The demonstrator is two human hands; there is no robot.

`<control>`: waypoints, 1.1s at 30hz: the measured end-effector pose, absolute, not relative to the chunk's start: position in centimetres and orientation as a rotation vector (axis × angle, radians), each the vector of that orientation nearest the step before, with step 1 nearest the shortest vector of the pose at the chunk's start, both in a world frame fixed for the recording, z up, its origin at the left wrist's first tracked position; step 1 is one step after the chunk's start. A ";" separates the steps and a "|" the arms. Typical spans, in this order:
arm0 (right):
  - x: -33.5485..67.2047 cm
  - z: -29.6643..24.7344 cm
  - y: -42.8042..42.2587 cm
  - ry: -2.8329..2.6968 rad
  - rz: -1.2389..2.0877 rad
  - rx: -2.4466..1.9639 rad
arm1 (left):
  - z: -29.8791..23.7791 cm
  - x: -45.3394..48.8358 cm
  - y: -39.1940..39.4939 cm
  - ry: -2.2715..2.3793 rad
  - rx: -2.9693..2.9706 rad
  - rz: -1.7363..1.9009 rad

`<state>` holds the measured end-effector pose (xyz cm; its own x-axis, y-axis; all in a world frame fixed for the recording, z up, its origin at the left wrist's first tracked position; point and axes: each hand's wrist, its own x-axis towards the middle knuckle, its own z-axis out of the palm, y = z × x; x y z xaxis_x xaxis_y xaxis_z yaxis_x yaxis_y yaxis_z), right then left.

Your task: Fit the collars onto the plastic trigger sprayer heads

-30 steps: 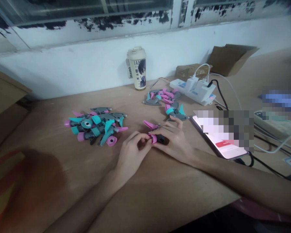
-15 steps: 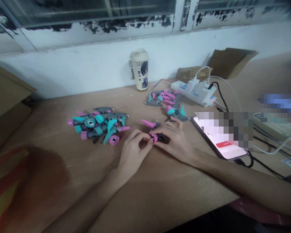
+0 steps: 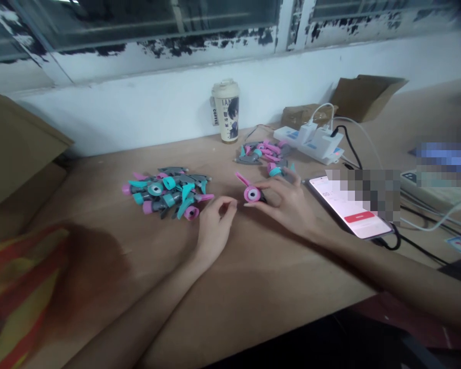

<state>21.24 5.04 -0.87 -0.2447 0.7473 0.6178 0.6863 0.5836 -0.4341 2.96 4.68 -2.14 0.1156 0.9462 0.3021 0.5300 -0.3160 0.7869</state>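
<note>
Here — brown tabletop [image 3: 238,287], white wall [image 3: 138,118] — right hand [image 3: 288,206] grips pink-ringed nozzle [image 3: 247,194], left hand [image 3: 214,225] pinched narrow.

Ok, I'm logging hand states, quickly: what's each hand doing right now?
Left hand: closed, fingertips near thumb; cannot tell whether it holds anything small.
Right hand: closed, holding a pink-ringed piece.

left of the phone [image 3: 341,205], the right hand [image 3: 290,207] holds a pink-and-gray nozzle [image 3: 252,194]; farther left come the left hand [image 3: 215,224], fingertips together, and a pile of similar parts [image 3: 172,199]; behind the phone, a power strip [image 3: 325,144].
</note>
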 end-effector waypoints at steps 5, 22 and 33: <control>19.7 0.6 6.6 -1.965 0.146 -1.143 | -2.0 2.9 4.6 1.445 2.095 1.036; 10.2 0.3 12.3 -2.263 0.220 -1.141 | -2.0 3.7 3.1 1.571 2.447 0.619; 19.9 2.1 10.8 -2.342 0.258 -1.152 | -1.8 3.4 3.4 1.528 2.465 0.632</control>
